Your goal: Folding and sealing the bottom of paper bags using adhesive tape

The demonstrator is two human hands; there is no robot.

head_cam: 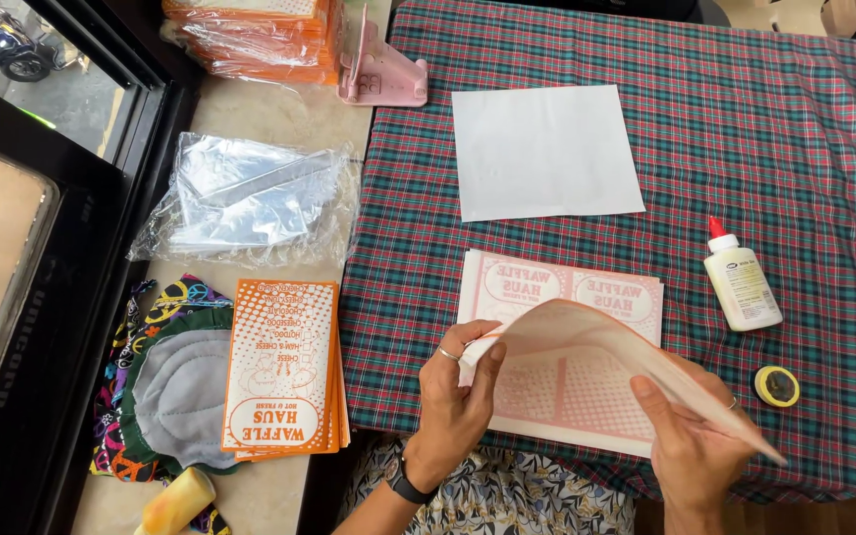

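Pink printed sheet pinched by both hands

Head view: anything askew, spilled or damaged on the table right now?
Nothing spilled or torn. The glue bottle lies on its side on the plaid cloth, cap on, no glue showing. The top printed sheet is bent up between the left hand and right hand, off the stack.

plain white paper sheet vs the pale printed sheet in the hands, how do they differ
The plain white paper sheet lies flat and untouched on the plaid tablecloth; the pale printed sheet is lifted and curved, pinched by the left hand and right hand. The white one is blank, the other faintly patterned. Both are thin paper.
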